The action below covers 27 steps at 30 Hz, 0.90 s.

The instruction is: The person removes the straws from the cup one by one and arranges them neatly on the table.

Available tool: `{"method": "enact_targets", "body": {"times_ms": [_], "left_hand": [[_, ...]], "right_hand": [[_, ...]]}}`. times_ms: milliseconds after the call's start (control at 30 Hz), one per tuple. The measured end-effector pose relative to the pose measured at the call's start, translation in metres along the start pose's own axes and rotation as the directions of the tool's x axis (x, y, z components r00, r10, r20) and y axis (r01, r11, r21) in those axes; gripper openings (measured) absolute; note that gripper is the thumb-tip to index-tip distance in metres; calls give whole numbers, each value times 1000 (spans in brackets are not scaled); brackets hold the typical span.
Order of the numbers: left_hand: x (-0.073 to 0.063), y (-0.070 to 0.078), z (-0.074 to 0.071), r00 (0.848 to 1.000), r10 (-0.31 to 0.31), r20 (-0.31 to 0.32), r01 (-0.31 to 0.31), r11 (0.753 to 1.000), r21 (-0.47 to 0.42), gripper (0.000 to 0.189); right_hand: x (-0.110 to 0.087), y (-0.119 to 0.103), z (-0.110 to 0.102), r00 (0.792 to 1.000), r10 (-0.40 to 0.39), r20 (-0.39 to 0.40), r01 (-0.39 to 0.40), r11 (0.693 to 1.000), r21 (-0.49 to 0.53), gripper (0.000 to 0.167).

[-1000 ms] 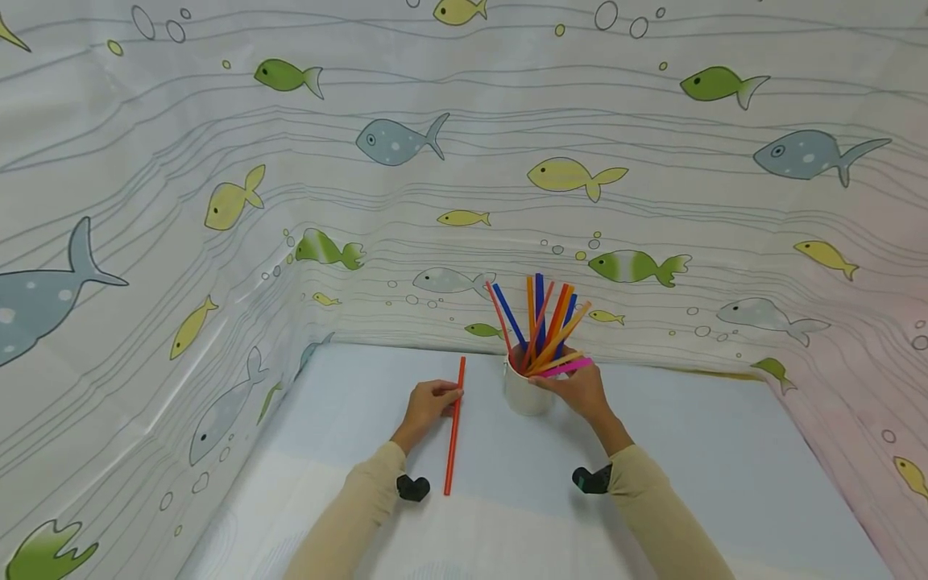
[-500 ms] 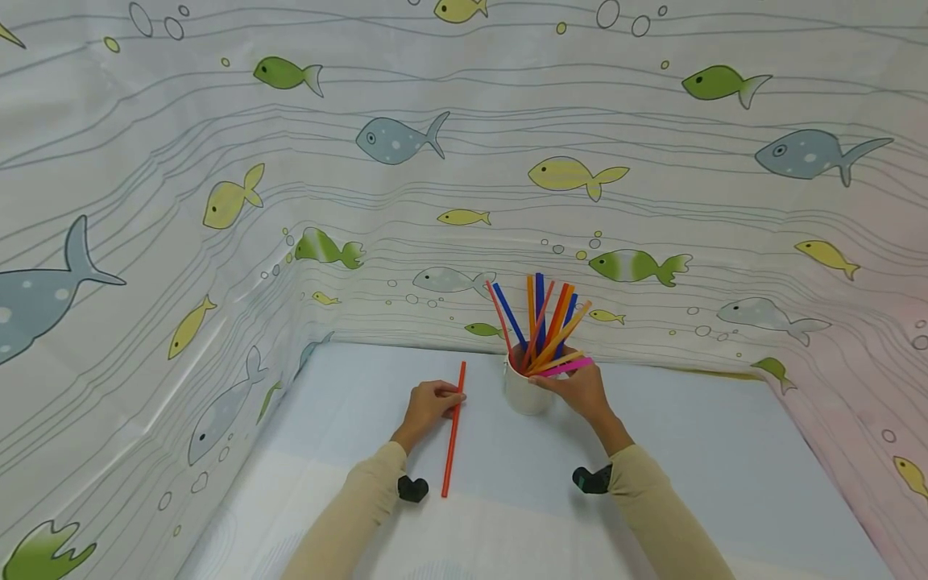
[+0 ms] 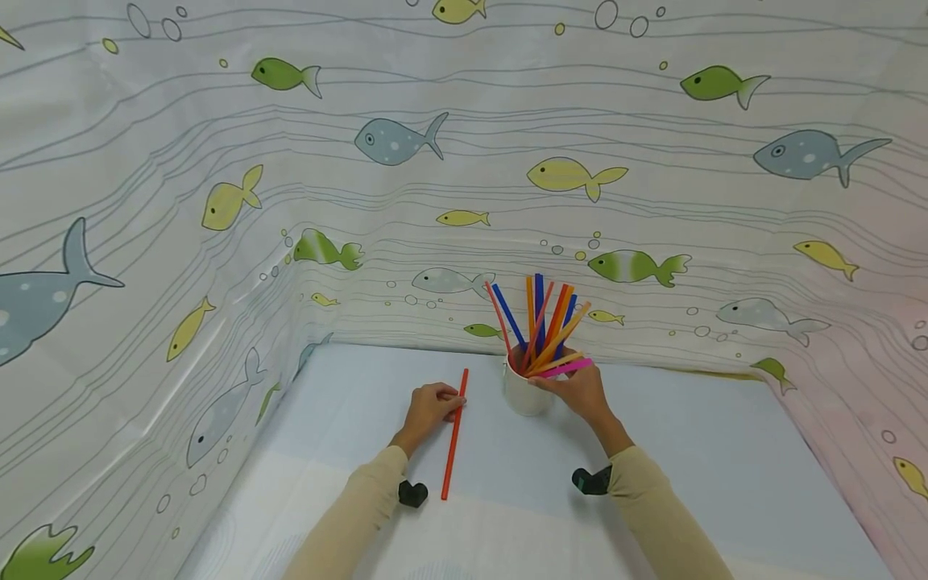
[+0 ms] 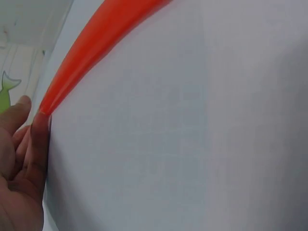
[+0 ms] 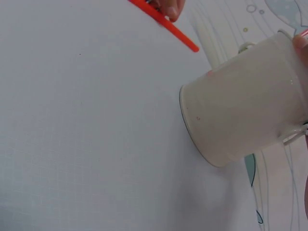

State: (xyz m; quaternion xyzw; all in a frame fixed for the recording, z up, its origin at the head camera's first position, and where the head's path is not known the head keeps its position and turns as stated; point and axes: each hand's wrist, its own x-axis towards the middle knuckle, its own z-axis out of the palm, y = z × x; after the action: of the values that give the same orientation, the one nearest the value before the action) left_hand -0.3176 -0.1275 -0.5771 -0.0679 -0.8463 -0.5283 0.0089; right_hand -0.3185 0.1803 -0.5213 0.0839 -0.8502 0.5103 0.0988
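Note:
My left hand (image 3: 429,411) pinches an orange-red straw (image 3: 451,459) near its far end; the straw lies lengthwise on the table, left of centre. In the left wrist view, the straw (image 4: 91,48) runs from the fingertips toward the top edge, the thumb standing slightly off to one side. My right hand (image 3: 582,391) grips the rim of a small white pail (image 3: 525,395) from its right side. Red, orange, blue and pink straws (image 3: 548,326) fan out of the pail, some leaning over the hand. The right wrist view shows the pail's side (image 5: 240,101) and its handle lugs.
A pale blue and white cloth covers the table (image 3: 689,451). Walls of fish-printed sheeting (image 3: 507,161) enclose it at the back and both sides. Each beige sleeve has a black wrist camera (image 3: 413,493) strapped near the cuff.
The orange-red straw has slid slightly toward my body and tilted a little, its far end shifting right. My left hand has shifted slightly with it. The right hand and pail have stayed still.

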Motion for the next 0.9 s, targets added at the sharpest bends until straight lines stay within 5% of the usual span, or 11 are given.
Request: {"method": "enact_targets", "body": {"times_ms": [567, 900], "left_hand": [[0, 3, -4, 999, 34, -22, -34, 999, 17, 17], [15, 35, -9, 989, 142, -33, -141, 990, 21, 19]], "right_hand": [[0, -1, -1, 1000, 6, 4, -6, 1000, 6, 82], [-1, -3, -1, 1000, 10, 10, -10, 1000, 9, 81]]}}
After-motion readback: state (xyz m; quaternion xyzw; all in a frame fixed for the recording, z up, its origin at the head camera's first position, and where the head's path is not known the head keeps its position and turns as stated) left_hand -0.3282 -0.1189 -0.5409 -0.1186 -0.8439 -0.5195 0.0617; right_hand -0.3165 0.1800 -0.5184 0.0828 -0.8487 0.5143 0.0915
